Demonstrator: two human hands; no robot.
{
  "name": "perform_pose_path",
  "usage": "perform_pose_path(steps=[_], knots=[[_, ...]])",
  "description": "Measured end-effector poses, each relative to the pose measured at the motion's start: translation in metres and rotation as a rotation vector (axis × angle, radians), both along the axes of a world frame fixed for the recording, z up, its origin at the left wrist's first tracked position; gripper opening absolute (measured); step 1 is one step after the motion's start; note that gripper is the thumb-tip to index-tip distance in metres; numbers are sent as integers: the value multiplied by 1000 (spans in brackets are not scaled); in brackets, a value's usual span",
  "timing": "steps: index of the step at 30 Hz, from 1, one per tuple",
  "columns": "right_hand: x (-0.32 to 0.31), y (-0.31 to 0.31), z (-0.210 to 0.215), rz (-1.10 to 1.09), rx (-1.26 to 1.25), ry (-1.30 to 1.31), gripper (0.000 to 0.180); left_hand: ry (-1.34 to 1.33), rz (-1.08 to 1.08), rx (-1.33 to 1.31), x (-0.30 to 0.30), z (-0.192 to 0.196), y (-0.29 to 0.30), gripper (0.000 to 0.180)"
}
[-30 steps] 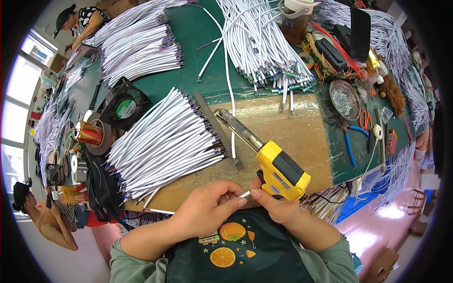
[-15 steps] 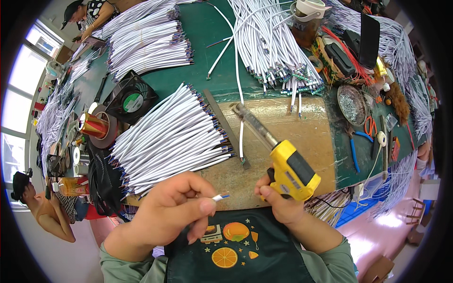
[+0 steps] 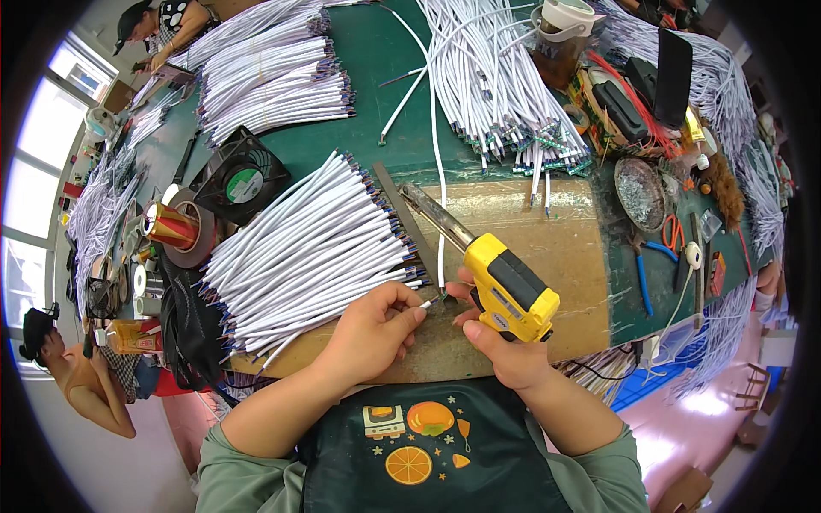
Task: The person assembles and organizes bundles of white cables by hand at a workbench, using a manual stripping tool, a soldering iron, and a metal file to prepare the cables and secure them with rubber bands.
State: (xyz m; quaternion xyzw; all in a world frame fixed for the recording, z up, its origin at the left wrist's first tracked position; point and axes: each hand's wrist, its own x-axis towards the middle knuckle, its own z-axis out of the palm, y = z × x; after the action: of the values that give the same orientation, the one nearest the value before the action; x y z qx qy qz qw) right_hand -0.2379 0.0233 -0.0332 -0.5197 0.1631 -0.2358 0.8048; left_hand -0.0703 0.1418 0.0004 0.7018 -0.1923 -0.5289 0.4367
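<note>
My left hand (image 3: 363, 338) is closed in a pinch on a white cable (image 3: 427, 304), its short stripped end pointing right. My right hand (image 3: 517, 363) grips a yellow-and-black soldering gun (image 3: 511, 286), whose metal barrel slants up and to the left. The fingers of my right hand reach close to the cable's tip; whether they touch it, I cannot tell. A single long white cable (image 3: 441, 201) runs down the brown work board (image 3: 556, 248), passing beneath the barrel and ending by my fingertips. Left of it lies a row of white cables (image 3: 308, 248) with stripped ends.
A metal ruler (image 3: 398, 201) borders the row. Beyond are cable bundles (image 3: 274, 81) and a loose cable pile (image 3: 492, 77). At left stand a black fan (image 3: 239, 178) and a can (image 3: 167, 224). At right lie a metal dish (image 3: 640, 195) and blue-handled pliers (image 3: 643, 282). Two people sit leftward.
My left hand has moved forward and right with the cable, bringing its end close to my right hand. The soldering gun has shifted slightly left.
</note>
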Motion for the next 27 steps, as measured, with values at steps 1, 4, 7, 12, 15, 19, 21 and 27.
perform_pose_path(steps=[1,4,7,12,15,19,21,27], knots=[[0,0,-1,-1,7,34,64,-10,-11,7,0,-1,0,11],[0,3,2,-42,40,38,52,-35,-10,30,0,2,-2,11],[-1,3,1,-50,44,43,51,-45,-18,12,1,1,-1,10],[-2,4,0,-48,63,33,51,-145,-64,-45,1,-2,-2,9],[-3,3,-2,-47,77,31,51,-203,-97,-39,1,-10,1,9],[-3,5,-2,-41,71,31,51,-272,-137,-43,1,-10,1,9],[-4,5,-2,-38,75,46,51,-279,-128,-58,1,-10,-1,9],[-2,5,-3,-74,61,38,50,-294,-126,-102,0,-10,-8,12]])
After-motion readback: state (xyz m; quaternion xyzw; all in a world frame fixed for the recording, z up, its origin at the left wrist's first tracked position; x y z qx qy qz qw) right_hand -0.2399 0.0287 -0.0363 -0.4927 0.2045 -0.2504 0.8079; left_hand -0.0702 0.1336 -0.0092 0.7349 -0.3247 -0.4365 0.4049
